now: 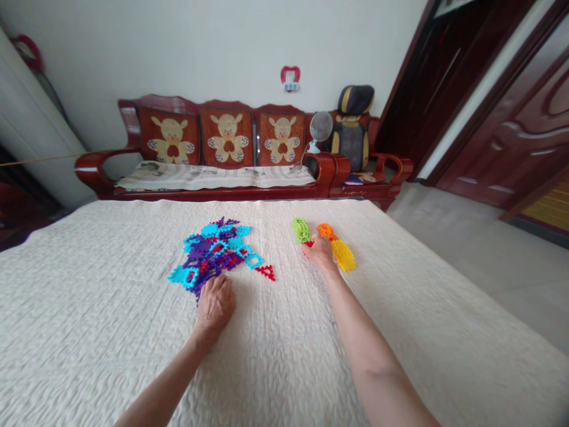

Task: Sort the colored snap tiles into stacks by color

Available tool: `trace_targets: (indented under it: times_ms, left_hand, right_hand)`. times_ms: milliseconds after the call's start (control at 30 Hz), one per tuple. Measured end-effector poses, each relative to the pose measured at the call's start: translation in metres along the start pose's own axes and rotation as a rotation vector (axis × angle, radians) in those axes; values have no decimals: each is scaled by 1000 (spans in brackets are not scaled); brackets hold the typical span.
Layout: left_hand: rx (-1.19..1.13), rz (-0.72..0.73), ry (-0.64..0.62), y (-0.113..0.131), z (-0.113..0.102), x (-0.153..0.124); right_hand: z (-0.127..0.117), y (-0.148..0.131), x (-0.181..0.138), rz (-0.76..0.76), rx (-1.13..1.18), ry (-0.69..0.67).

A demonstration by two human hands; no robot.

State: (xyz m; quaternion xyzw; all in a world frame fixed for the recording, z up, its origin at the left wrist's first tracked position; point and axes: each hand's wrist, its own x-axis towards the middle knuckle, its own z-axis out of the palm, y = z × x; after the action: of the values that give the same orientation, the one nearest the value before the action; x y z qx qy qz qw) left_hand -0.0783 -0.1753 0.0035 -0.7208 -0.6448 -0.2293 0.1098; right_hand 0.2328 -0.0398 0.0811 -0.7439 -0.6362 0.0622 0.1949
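Observation:
A loose pile of jagged-edged plastic building pieces (208, 246), in purple, light blue and red, lies left of centre on the quilted cover. My left hand (216, 299) rests at the pile's near edge, its fingers curled down beside the purple pieces; the fingertips are hidden. Farther right, my right hand (319, 249) pinches a red building piece (307, 247), mostly covered by the fingers. Around that hand lie a green stack (301, 229), an orange stack (326, 230) and a yellow stack (344, 255) of pieces. One red triangular piece (267, 272) sits at the pile's right end.
The white quilted cover (275, 367) spreads over a broad flat surface. Beyond its far edge stands a wooden sofa (231, 193) with bear cushions. A small fan (320, 127) and a massage chair pad (351, 142) are at its right. Tiled floor (471, 249) lies to the right.

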Motion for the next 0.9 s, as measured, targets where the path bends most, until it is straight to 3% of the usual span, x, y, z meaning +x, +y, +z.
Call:
trace_targets:
  times_ms: [200,300,400,567,900]
  left_hand:
    - [-7,-13,-10,3,-5,1]
    - [-12,-29,-37,7,-10,1]
    - [-23,-39,-51,10,-13,2]
    - [-29,-79,-74,14,-16,3]
    - [-67,-117,-68,17,-17,2]
  right_hand:
    - [4,-6,-8,-14,11,99]
    - [16,-13,-20,-175,79,155]
    - [37,-26,-39,-379,180,68]
    - [67,-51,-71,-577,242,-39]
    - [86,-80,-82,-665,226,2]
